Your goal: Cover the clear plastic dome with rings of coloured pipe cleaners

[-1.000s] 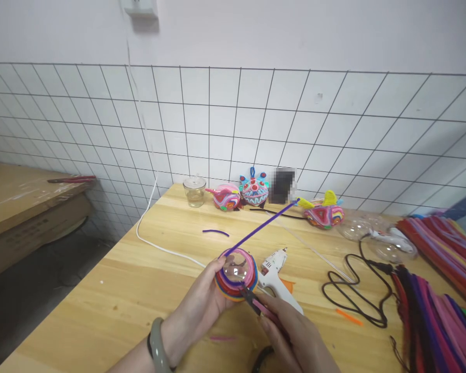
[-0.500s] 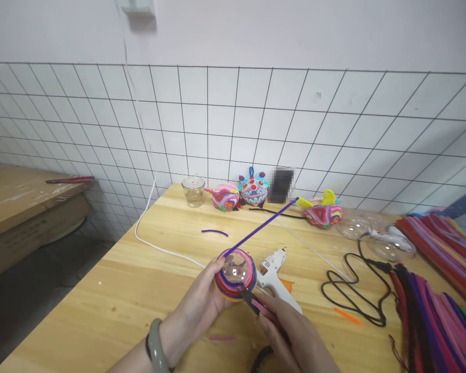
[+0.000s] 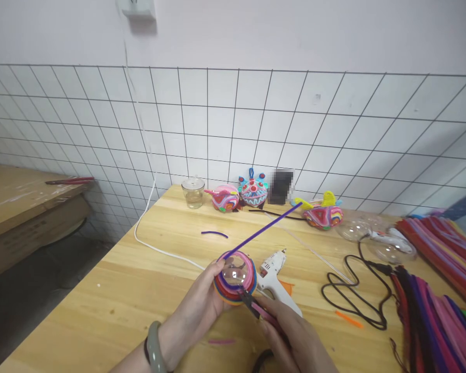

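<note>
My left hand (image 3: 202, 295) is closed around a clear plastic ball (image 3: 235, 269) wrapped in rings of coloured pipe cleaner, pink innermost at the top. A purple pipe cleaner (image 3: 264, 230) curves along the ball's near left inside edge, and its long straight end sticks out up and to the right past my left thumb. In my right hand (image 3: 291, 331) are small pliers (image 3: 254, 305) with dark jaws and pink on the handle. Their tips touch the purple strand at the ball's near side; whether the jaws are closed is too small to tell.
A white glue gun (image 3: 277, 282) lies just right of the ball. Decorated balls (image 3: 253, 191), a glass cup (image 3: 193, 192) and a blurred dark object (image 3: 281, 186) stand along the wall. Rightward are a black cord (image 3: 353, 295), clear plastic shells (image 3: 390, 246) and pipe-cleaner bundles (image 3: 431, 316).
Both hands stay almost in place, with the ball and pliers still held. The free end of the purple pipe cleaner has shifted slightly right and down.
</note>
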`<state>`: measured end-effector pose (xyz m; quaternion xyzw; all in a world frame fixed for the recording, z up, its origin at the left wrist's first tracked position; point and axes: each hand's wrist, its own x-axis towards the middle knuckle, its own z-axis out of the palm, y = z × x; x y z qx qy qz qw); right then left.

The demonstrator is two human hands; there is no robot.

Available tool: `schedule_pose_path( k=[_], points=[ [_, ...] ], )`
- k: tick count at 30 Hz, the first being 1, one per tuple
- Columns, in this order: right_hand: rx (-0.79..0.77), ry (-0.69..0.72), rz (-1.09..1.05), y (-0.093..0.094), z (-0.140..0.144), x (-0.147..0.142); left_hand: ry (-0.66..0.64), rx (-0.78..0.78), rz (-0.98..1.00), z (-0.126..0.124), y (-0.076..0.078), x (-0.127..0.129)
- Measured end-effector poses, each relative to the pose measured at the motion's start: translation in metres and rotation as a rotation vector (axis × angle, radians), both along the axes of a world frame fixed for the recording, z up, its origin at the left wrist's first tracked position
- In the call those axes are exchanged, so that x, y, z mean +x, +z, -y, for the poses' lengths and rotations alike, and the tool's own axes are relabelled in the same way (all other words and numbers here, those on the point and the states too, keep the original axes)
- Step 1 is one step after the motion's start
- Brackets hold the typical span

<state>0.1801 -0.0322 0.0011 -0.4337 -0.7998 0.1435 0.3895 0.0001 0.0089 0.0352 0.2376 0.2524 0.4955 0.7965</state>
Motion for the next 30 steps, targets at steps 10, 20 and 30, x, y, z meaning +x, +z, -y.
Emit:
schedule_pose_path(
  k=[10, 20, 30],
  points=[
    [-0.075, -0.002, -0.039, 0.0003, 0.0012, 0.0006, 0.031, 0.006, 0.002, 0.0004, -0.0017, -0.0008],
    [-0.108, 0.046, -0.057, 0.0034, -0.001, 0.0009, 0.044, -0.012, -0.01, 0.0006, -0.005, 0.0002],
    [-0.064, 0.039, -0.062, 0.006, -0.0022, -0.0005, 0.123, -0.012, -0.072, 0.001, -0.0035, 0.0005]
  ],
)
